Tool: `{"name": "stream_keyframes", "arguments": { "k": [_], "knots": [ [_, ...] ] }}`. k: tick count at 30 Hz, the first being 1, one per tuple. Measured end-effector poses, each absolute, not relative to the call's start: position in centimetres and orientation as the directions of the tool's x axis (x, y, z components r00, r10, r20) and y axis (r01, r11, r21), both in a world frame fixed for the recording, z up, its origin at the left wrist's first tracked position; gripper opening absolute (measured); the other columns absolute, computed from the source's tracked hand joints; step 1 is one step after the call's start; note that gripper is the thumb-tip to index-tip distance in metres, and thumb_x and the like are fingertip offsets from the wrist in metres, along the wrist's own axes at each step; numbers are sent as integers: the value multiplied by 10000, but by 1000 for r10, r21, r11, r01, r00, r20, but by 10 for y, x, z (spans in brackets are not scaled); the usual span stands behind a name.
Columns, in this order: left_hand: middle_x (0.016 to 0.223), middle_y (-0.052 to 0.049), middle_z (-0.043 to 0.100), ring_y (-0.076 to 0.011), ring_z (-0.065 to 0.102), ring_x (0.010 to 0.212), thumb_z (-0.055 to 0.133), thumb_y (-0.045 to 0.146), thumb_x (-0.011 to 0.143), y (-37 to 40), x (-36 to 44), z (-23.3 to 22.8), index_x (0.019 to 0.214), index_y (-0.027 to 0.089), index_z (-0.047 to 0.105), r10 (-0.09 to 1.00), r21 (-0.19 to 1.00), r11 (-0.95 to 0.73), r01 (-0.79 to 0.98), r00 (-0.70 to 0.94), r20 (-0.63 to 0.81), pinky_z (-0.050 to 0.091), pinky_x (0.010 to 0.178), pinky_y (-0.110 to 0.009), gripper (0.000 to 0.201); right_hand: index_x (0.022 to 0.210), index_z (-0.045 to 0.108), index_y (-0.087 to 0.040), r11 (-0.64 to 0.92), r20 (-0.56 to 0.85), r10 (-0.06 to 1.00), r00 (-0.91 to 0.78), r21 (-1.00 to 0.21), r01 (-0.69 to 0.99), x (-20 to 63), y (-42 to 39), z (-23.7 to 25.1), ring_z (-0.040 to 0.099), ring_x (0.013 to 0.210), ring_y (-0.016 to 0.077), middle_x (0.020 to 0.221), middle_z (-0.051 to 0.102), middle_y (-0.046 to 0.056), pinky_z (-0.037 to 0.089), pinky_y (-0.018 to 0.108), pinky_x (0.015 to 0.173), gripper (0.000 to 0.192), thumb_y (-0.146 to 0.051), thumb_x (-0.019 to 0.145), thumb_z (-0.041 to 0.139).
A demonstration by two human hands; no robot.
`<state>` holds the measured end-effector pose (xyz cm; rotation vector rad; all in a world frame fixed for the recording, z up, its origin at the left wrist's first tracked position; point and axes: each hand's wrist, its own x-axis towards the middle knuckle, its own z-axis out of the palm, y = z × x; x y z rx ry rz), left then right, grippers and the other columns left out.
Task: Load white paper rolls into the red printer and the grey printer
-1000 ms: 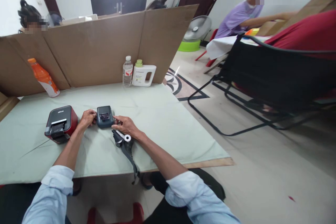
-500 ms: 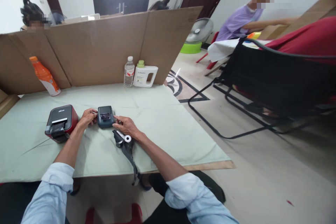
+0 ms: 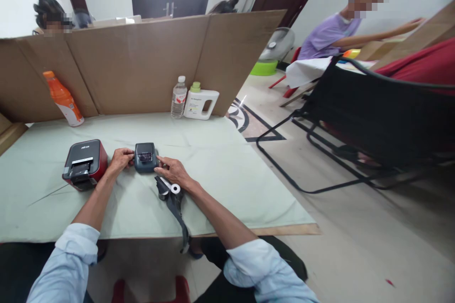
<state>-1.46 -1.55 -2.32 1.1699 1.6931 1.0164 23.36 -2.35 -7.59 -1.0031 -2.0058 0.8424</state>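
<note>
We saw a small dark handheld printer [image 3: 145, 157] lying flat on the cloth-covered surface [image 3: 220, 161], screen face up, its long axis running away from us. Our left hand [image 3: 122, 159] gripped its left edge and our right hand [image 3: 171, 171] pressed its right corner. It looked rigid, light and smooth-cased, best held by both sides. A paper roll [image 3: 175, 188] lay just beside the right hand.

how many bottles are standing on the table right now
3. An orange drink bottle leans against the cardboard at the far left; a clear plastic water bottle and a white jug with green cap stand together farther right. Others may be hidden.
</note>
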Motion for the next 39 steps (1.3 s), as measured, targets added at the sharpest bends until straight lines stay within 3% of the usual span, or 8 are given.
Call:
{"name": "stream_keyframes", "arguments": {
  "k": [9,13,18,22,26,39],
  "knots": [
    [595,-9,652,-109,603,507,772,136,746,-6,-19,-21,770,120,707,964,935,231,268,-193,-183,397,421,-171,72,1181,770,-209,484,311,849,-428,-784,389,233,-24,-74,555,669,146,821,683,-3,462,270,694,327,-300,871,724],
    [633,-18,668,-104,594,501,743,91,744,-1,-19,-20,878,96,732,964,936,237,259,-180,-194,395,414,-171,134,1165,775,-218,490,312,846,-432,-773,402,234,-25,-72,562,682,149,819,683,-5,461,273,709,301,-309,883,718],
    [968,-71,775,-81,598,551,691,23,716,4,-18,-17,1207,116,738,974,946,208,251,-144,-176,396,422,-167,502,1238,754,-207,485,299,849,-436,-769,416,234,-24,-72,567,690,145,842,696,-3,466,272,731,380,-300,870,741],
    [1171,-97,771,-71,586,560,644,6,705,6,-17,-18,1319,146,716,981,954,188,235,-90,-171,359,404,-163,633,1305,721,-228,482,304,850,-431,-778,402,235,-23,-73,560,688,141,867,710,-8,467,268,725,444,-308,869,739],
    [1340,-130,709,-43,550,538,668,9,690,5,-17,-18,1377,181,686,985,968,173,182,-60,-164,347,398,-156,708,1257,736,-200,482,301,852,-429,-773,414,235,-25,-70,563,699,144,840,691,-7,451,265,721,398,-291,870,733],
    [1294,-107,733,-30,511,498,617,5,653,7,-10,-17,1333,183,705,978,948,200,248,-109,-178,327,378,-135,708,1063,720,-211,497,284,839,-464,-746,443,238,-29,-60,522,699,144,817,645,-12,403,258,704,205,-335,913,656]
  ]
}}
